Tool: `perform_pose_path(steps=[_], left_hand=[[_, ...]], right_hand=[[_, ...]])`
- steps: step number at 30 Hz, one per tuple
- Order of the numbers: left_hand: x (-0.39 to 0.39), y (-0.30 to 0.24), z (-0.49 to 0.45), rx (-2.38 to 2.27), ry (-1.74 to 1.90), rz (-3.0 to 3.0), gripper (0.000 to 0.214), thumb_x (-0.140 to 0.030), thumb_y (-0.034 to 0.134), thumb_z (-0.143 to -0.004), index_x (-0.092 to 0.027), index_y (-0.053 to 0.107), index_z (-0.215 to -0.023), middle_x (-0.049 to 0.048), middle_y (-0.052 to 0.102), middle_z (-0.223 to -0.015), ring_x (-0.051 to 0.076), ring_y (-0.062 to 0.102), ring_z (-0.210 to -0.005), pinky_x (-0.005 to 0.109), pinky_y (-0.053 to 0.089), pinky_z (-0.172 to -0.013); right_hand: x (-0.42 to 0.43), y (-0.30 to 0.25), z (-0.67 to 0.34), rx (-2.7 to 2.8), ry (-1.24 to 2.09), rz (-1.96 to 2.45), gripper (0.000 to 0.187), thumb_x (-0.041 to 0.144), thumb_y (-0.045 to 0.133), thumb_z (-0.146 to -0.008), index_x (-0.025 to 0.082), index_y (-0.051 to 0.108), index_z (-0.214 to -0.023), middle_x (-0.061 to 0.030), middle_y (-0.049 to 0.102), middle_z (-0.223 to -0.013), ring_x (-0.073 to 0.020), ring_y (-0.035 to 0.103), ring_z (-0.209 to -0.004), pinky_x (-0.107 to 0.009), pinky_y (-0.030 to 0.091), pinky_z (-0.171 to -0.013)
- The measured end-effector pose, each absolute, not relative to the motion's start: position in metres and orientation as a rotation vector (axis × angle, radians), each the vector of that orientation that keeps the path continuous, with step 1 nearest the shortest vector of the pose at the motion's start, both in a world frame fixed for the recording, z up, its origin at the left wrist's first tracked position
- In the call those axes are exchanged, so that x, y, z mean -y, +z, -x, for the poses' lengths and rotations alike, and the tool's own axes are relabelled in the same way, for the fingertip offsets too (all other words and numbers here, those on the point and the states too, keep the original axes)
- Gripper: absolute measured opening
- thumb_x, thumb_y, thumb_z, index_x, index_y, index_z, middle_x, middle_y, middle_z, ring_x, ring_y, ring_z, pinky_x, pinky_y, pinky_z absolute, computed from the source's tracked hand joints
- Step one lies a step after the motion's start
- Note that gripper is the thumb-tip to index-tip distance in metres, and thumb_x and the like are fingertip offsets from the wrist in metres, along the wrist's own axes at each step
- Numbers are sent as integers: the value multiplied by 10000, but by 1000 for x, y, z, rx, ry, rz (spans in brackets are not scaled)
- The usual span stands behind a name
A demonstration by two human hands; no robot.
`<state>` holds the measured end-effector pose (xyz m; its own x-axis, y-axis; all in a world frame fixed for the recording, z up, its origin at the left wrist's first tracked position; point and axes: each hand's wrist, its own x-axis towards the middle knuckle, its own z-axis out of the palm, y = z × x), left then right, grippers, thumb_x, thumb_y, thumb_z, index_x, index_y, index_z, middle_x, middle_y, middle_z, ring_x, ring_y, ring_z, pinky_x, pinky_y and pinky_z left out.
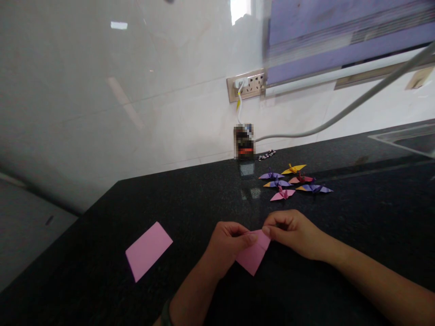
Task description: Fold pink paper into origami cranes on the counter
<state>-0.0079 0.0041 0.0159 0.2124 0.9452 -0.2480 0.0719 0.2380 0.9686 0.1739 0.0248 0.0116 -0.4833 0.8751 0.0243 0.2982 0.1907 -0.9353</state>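
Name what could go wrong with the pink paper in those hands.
The left hand and right hand pinch the pink paper near its top edge, so uneven pulling might wrinkle or tear it. The pink crane lies just beyond the right hand; a forward nudge could knock it.

"Dim light on the desk (183, 201) below the socket (252, 85), folks, but white glare blazes on the wall (170, 90) just above it!"
"And right of the socket, the purple panel (306, 50) looks smeared, while a pixelated patch (244, 142) sits straight below!"
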Motion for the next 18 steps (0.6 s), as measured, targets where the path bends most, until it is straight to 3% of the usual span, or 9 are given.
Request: perform_pose_path(steps=[6, 11, 14, 18], left_hand=[[-7, 9, 14, -1078, 893, -939, 154, -257, 673, -601, -116, 613, -617, 2, 541, -541, 69, 432, -459, 205, 281, -452], [-8, 9, 12, -994, 925, -810, 170, -253, 680, -603, -108, 594, -617, -1, 538, -557, 66, 444, -481, 206, 301, -480], [-8, 8, 10, -997, 925, -834, 177, -266, 679, -603, -113, 594, -631, 9, 560, -589, 81, 469, -518, 217, 323, -512], [-8, 6, 7, -1049, 921, -978, 200, -291, 663, -620, -103, 603, -652, 20, 572, -604, 84, 463, -528, 215, 318, -510]], right_hand=[[-36, 16, -189, 1758, 1207, 1169, 234, 328, 514, -740, 162, 516, -575, 36, 429, -504, -81, 382, -462, -203, 300, -437], [-32, 17, -182, 1608, 1395, 1100, 299, 420, 454, -772, 158, 517, -643, 9, 503, -580, -78, 427, -466, -201, 350, -441], [-23, 15, -171, 1689, 1510, 1051, 246, 392, 554, -710, 152, 525, -665, 19, 506, -583, -74, 438, -481, -187, 349, -443], [-17, 13, -162, 1693, 1466, 1157, 237, 357, 515, -742, 147, 510, -634, 23, 500, -538, -69, 431, -450, -177, 337, -418]])
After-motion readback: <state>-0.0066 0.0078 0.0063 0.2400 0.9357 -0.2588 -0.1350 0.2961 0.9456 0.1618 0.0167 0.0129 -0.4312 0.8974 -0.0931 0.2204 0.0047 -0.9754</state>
